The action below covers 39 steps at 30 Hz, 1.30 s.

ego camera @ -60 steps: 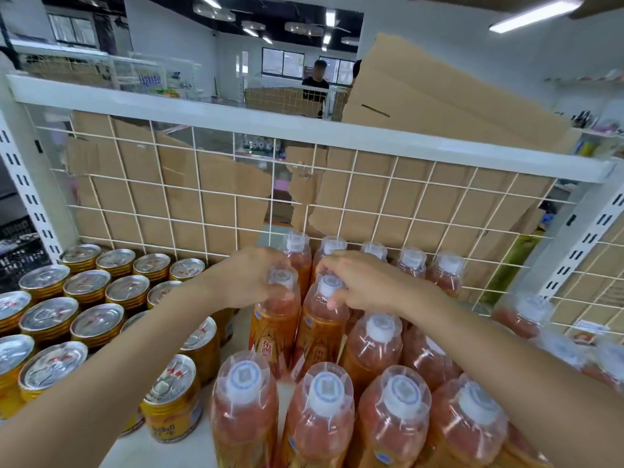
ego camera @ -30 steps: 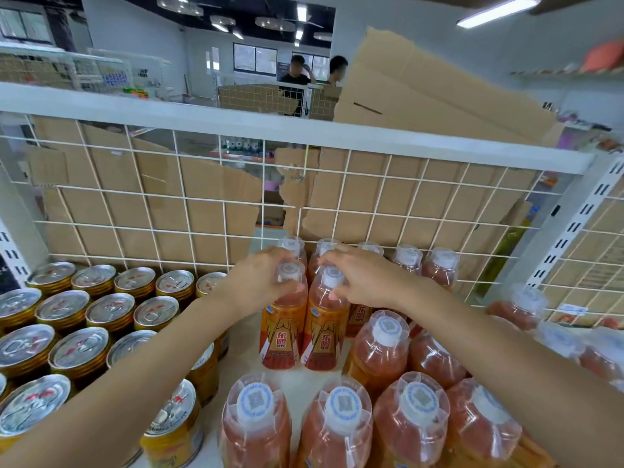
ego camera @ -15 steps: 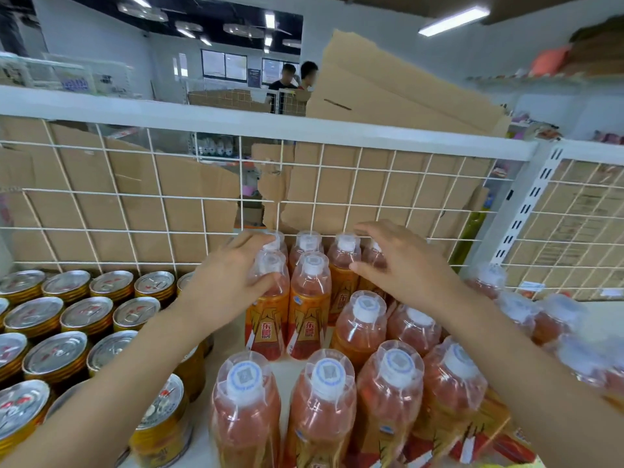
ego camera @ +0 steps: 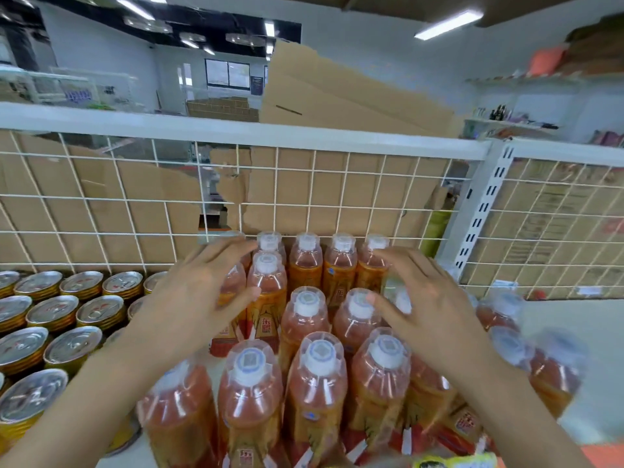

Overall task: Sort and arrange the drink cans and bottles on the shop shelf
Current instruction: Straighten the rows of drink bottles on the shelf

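Observation:
Several orange drink bottles [ego camera: 305, 319] with white caps stand in rows on the white shelf [ego camera: 594, 332], against the wire grid back. Gold cans [ego camera: 54, 315] with silver tops fill the shelf's left side. My left hand [ego camera: 199, 295] is spread with straight fingers over the left column of bottles, partly hiding the two bottles there. My right hand [ego camera: 429, 305] hovers with spread fingers above the right side of the bottle group. Neither hand holds anything.
A white wire grid [ego camera: 337, 190] backs the shelf, with brown cardboard [ego camera: 337, 96] behind it. A slotted white upright [ego camera: 479, 211] stands at the right. More bottles [ego camera: 553, 366] stand blurred at the far right.
Both hands have let go of the bottle caps and opened. The right hand moved rightward over the group, and the two gripped bottles now stand in the left column.

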Each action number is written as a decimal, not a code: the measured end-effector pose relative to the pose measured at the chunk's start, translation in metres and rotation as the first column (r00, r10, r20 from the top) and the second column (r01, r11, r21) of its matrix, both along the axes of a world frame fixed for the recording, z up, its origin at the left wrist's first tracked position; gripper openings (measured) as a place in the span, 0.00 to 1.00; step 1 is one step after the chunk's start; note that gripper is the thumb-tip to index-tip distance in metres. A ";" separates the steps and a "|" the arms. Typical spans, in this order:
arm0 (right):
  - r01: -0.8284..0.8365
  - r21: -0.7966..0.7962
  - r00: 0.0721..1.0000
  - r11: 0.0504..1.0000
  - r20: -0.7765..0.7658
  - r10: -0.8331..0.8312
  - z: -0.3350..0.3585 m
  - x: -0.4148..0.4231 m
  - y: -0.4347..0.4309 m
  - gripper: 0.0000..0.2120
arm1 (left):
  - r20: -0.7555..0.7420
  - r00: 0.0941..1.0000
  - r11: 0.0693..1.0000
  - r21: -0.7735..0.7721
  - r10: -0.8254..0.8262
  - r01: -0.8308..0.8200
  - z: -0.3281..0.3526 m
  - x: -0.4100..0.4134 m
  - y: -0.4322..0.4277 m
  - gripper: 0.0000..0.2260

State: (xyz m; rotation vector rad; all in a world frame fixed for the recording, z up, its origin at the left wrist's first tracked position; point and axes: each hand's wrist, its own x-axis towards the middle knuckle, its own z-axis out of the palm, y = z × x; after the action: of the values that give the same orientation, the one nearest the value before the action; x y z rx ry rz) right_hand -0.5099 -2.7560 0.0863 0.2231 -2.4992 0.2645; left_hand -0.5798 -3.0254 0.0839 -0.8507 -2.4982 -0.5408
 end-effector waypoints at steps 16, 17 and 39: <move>-0.299 0.091 0.900 0.950 0.358 0.249 0.008 -0.023 0.045 0.24 | 0.297 0.954 0.988 -0.157 0.044 0.003 -0.011 0.005 0.082 0.35; -0.329 0.094 0.876 0.940 0.403 0.266 0.009 -0.029 0.043 0.24 | 0.324 0.945 0.985 -0.172 0.045 0.012 -0.010 0.002 0.083 0.33; -0.234 0.147 0.795 0.961 0.597 0.102 0.010 -0.092 0.018 0.21 | 0.391 0.914 0.918 -0.314 -0.109 0.244 0.001 -0.077 0.102 0.23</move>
State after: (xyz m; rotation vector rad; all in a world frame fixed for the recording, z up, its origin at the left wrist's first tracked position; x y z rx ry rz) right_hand -0.6024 -2.7381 0.0964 0.5267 -3.1368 0.1466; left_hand -0.6570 -2.9232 0.0854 -1.2250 -2.9368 -0.3268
